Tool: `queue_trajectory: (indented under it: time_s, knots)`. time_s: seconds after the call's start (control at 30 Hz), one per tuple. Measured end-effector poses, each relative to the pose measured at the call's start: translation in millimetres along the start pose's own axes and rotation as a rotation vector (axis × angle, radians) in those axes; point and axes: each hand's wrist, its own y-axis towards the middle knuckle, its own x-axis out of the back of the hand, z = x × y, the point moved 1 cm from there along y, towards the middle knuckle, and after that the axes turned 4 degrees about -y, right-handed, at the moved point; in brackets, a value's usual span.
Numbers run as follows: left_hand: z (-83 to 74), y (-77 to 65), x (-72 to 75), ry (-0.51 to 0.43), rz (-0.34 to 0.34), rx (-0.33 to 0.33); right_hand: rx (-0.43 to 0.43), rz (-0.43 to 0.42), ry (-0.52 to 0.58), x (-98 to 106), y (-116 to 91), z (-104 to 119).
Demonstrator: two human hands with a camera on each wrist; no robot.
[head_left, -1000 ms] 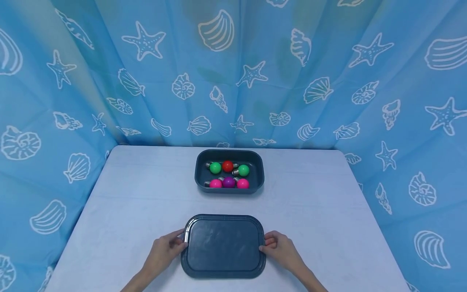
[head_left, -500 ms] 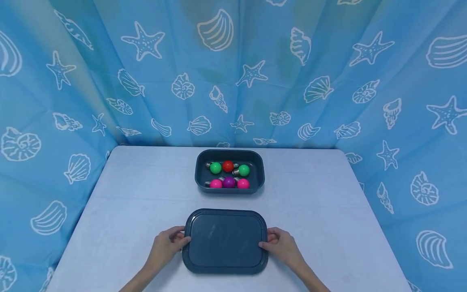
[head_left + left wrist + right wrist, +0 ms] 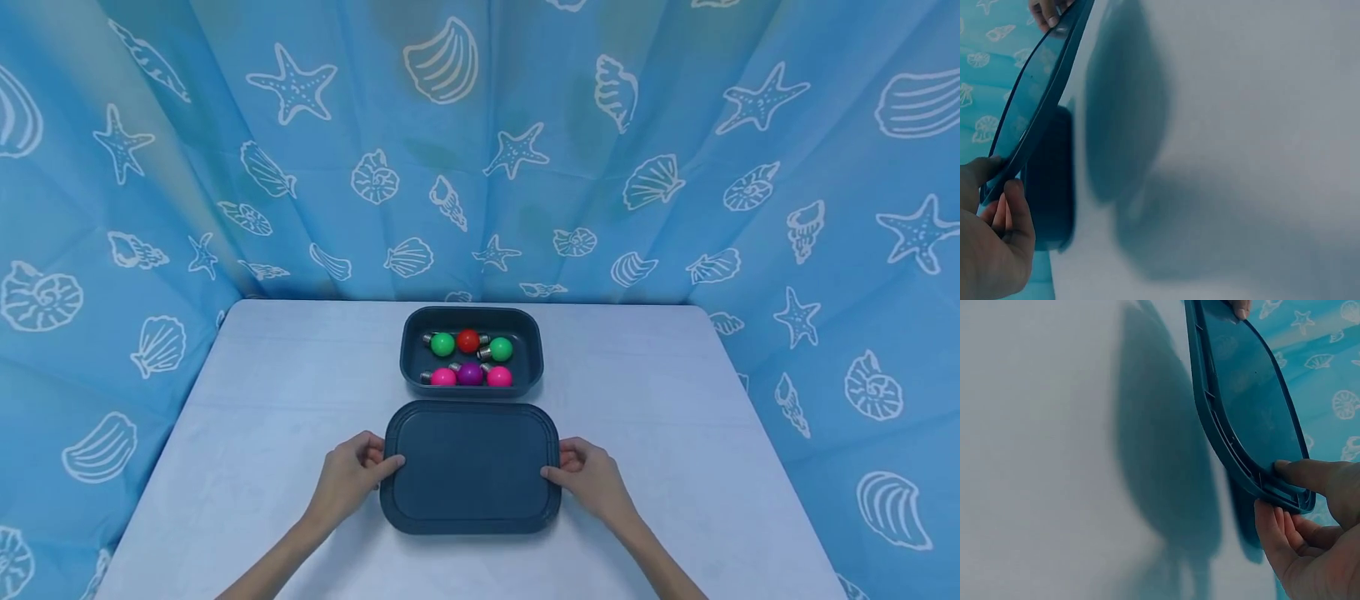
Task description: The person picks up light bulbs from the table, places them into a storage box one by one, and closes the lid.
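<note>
A dark blue-grey lid (image 3: 471, 467) hangs above the table, held between both hands. My left hand (image 3: 347, 477) pinches its left edge, thumb on top and fingers underneath. On the opposite edge my right hand (image 3: 595, 479) pinches the lid the same way. Both wrist views show the lid raised off the table, with its shadow on the cloth. Just beyond the lid stands a matching open box (image 3: 528, 350). Inside it lie several round bulbs with metal screw bases: green bulbs (image 3: 442, 344), a red bulb (image 3: 468, 341), a purple bulb (image 3: 470, 374) and pink bulbs (image 3: 499, 377).
A white cloth covers the table (image 3: 645, 400). Blue curtains (image 3: 480, 167) with white shell and starfish prints hang along the back and both sides. The box sits near the table's back edge.
Both hands have carried the lid away from the front of the table toward the box, and slightly to the right. The box and its bulbs have stayed in place.
</note>
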Motion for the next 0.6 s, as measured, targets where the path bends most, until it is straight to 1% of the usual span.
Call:
queue_trajectory:
  time_s: [0.17, 0.3, 0.4, 0.47, 0.6]
  knots:
    - [-12.1, 13.5, 5.2, -0.004, -0.013, -0.088, 0.069, -0.034, -0.009, 14.3, 9.7, 13.2]
    - [-22.7, 22.8, 8.7, -0.017, -0.056, -0.17, 0.127, -0.084, -0.032, 23.0, 17.0, 23.8]
    - [-29.6, 27.0, 9.6, -0.018, -0.115, -0.24, 0.167, -0.136, -0.019, 26.5, 19.6, 29.2]
    - [-32.8, 28.4, 9.5, -0.009, -0.169, -0.287, 0.194, -0.175, 0.0, 27.3, 20.1, 32.4]
    - [-36.3, 28.7, 7.9, -0.013, -0.265, -0.347, 0.24, -0.249, 0.047, 25.5, 20.0, 38.3]
